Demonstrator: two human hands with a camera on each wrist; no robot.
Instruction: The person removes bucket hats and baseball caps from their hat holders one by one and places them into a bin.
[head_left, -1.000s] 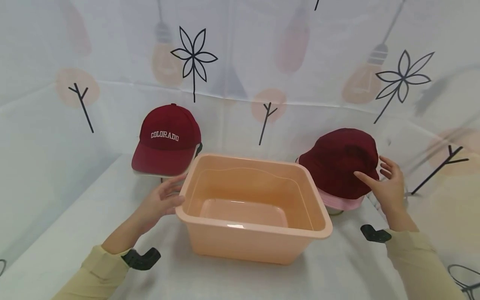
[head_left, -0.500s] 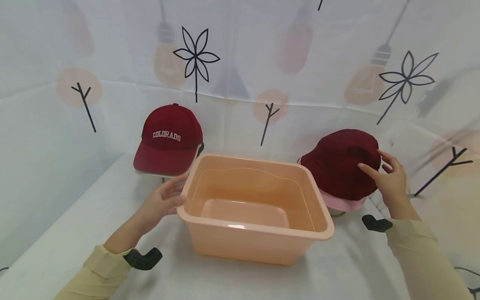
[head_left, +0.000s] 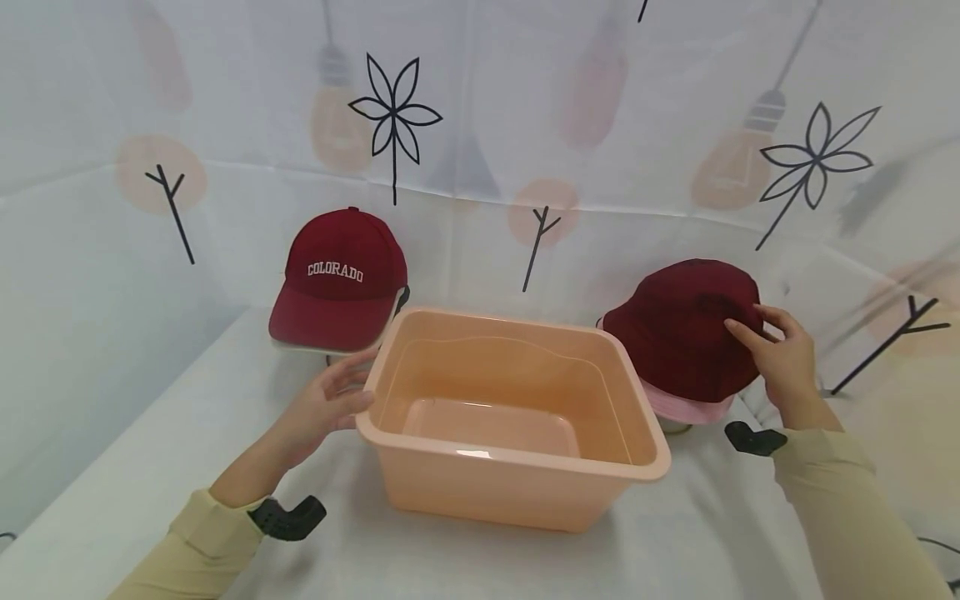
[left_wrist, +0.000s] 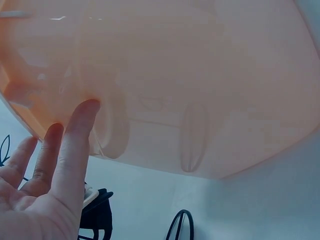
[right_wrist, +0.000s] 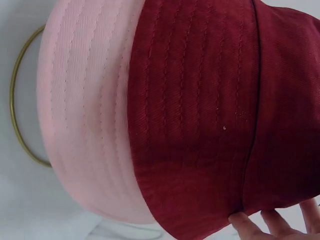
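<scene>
An orange plastic basin (head_left: pixel 517 492) stands on the white table. My left hand (head_left: pixel 318 412) rests against its left rim, with fingers fairly straight and tips touching the wall, as the left wrist view shows (left_wrist: pixel 55 185). On the right is a dark red bucket hat (head_left: pixel 678 325), lying over a pink hat brim (head_left: pixel 686 408). My right hand (head_left: pixel 783 362) pinches the right side of the red hat's crown between thumb and fingers; the thumb is hidden in the right wrist view. A red cap (head_left: pixel 341 287) lettered COLORADO sits behind the basin on the left.
A pale rim shows beneath the cap. A thin brass-coloured ring (right_wrist: pixel 13 95) shows beside the pink brim, under the hats. A printed white cloth (head_left: pixel 480 125) hangs behind the table (head_left: pixel 315 550).
My right thumb and fingers have drawn closer together on the bucket hat's crown. The left hand stays at the basin rim, and the basin and cap stay in place.
</scene>
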